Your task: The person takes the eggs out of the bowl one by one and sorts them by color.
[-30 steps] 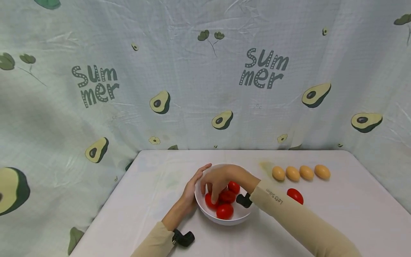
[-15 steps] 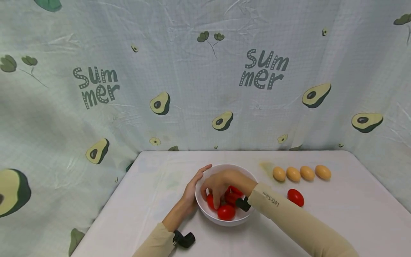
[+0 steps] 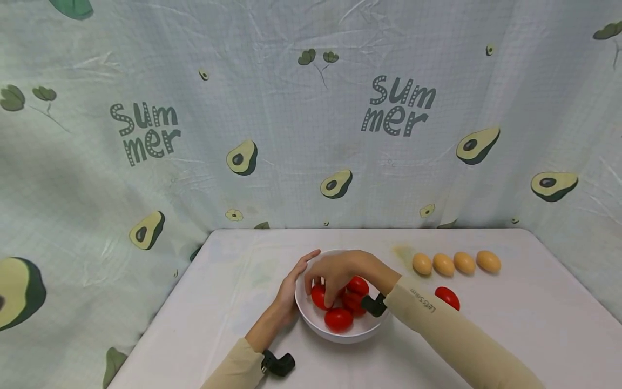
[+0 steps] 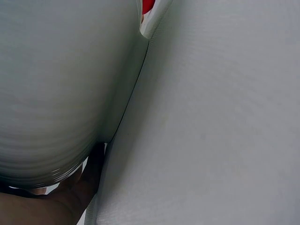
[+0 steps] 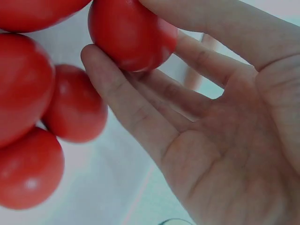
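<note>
A white bowl (image 3: 340, 337) with several red eggs stands in front of me. My left hand (image 3: 288, 292) rests against its left outer side, fingers stretched along the wall; in the left wrist view that hand (image 4: 56, 204) touches the bowl (image 4: 51, 93) from below. Inside the bowl, my right hand (image 3: 332, 270) reaches down and grips a red egg (image 3: 318, 297). In the right wrist view the thumb and fingertips are around this egg (image 5: 131, 35), while other red eggs (image 5: 75, 103) lie beside it. Part of the bowl's contents is hidden under the right hand.
A row of several light brown eggs (image 3: 443, 263) lies at the right back of the white table (image 3: 233, 270). Nearer, one red egg (image 3: 447, 297) lies alone, partly behind the right sleeve. A printed cloth (image 3: 282, 108) hangs behind the table.
My right hand dipped deeper into the bowl, then rose slightly, its wrist shifting right. The red eggs in the bowl have shifted a little. My left hand stays in place.
</note>
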`<state>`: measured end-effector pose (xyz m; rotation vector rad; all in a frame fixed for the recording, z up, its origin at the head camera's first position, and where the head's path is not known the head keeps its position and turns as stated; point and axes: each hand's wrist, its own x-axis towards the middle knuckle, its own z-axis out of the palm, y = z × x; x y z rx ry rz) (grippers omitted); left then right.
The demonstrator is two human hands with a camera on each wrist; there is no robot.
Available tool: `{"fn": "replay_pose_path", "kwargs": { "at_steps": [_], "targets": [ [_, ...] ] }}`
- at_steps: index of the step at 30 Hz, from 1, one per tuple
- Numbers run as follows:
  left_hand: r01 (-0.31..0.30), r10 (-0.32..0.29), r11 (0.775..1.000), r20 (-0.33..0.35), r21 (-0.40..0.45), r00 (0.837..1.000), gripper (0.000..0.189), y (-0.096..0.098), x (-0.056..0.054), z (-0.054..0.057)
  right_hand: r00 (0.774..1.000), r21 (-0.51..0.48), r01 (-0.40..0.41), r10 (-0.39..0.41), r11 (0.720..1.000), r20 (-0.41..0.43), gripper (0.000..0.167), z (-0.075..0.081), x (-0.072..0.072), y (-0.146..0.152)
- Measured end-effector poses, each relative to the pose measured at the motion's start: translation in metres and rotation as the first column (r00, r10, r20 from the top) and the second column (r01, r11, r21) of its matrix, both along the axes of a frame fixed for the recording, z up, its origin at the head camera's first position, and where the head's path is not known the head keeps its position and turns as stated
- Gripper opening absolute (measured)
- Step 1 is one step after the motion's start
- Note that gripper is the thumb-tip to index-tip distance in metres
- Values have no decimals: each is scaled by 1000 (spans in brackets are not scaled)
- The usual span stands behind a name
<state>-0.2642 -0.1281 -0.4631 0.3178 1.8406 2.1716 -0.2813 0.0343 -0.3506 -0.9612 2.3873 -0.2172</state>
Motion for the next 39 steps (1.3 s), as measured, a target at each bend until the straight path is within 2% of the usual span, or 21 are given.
{"fn": "replay_pose_path", "kwargs": {
  "at_steps": [5, 10, 20, 25, 31, 39],
  "targets": [
    [-14, 14, 1000, 19, 3, 1000, 53, 0, 0, 0, 999, -89, 28, -26, 996, 23, 43, 6, 0, 11],
    [-2, 1, 999, 47, 34, 999, 54, 2, -1, 0, 999, -120, 50, -50, 991, 6, 42, 11, -1, 25],
    [-15, 15, 1000, 24, 8, 1000, 54, 2, 1, 0, 999, -216, 48, -51, 975, -7, 40, 25, 2, 59],
    [-4, 3, 1000, 19, 14, 1000, 56, 3, 1, -1, 997, -268, 75, -78, 961, 0, 41, 28, 4, 84],
    [-7, 7, 1000, 17, 19, 1000, 54, 6, 0, -1, 997, -326, 74, -73, 943, 16, 42, 30, 11, 117],
    [-21, 21, 1000, 13, 11, 1000, 54, 4, 1, -2, 979, -375, 202, -196, 905, 55, 48, 27, 23, 153]
  ]
}}
